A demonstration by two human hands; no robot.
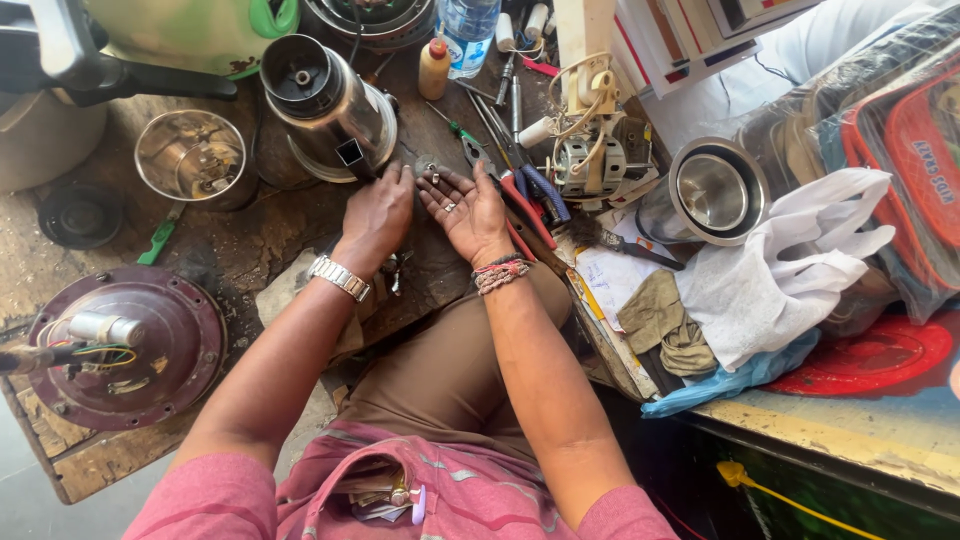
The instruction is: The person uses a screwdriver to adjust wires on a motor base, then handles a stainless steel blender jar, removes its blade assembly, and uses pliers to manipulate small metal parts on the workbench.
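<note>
— Biggest first? Scarred wooden workbench (pixel 250 240), dark with grease, crowded edge to edge.

— Then the brown round motor housing (pixel 128 345) at lower left, wires trailing from its hub. Next down in size?

— Steel mixer jar (pixel 330 105) lying tilted at the top, open mouth toward the camera, base end toward the hands. Beside it to the left, a smaller steel cup (pixel 195 158) standing upright.

— And on the right?

— White plastic bag (pixel 780 260), a steel bowl (pixel 715 190) above it, a bare electric motor (pixel 590 155) with looped cord. Between motor and hands, pliers with red and blue handles (pixel 535 200), long axis running up-left to down-right.

— Now the hands.

— Left hand (pixel 375 212), steel watch on the wrist, palm down, fingers bent onto the bench just below the jar's base; pressing on something small there (hidden under the fingers, so cannot tell whether clenched on it or only resting). Right hand (pixel 470 210), palm up, fingers spread, not closed.

— Holding anything?

— Small metal parts (pixel 438 180) lying loose in the open right palm near the fingertips, cradled rather than pinched. A ring lower on the palm, too.

— Which way from the other hand?

— Directly right of the left fingertips, nearly touching; left hand plainly nearer to the jar, right nearer to the pliers.
</note>
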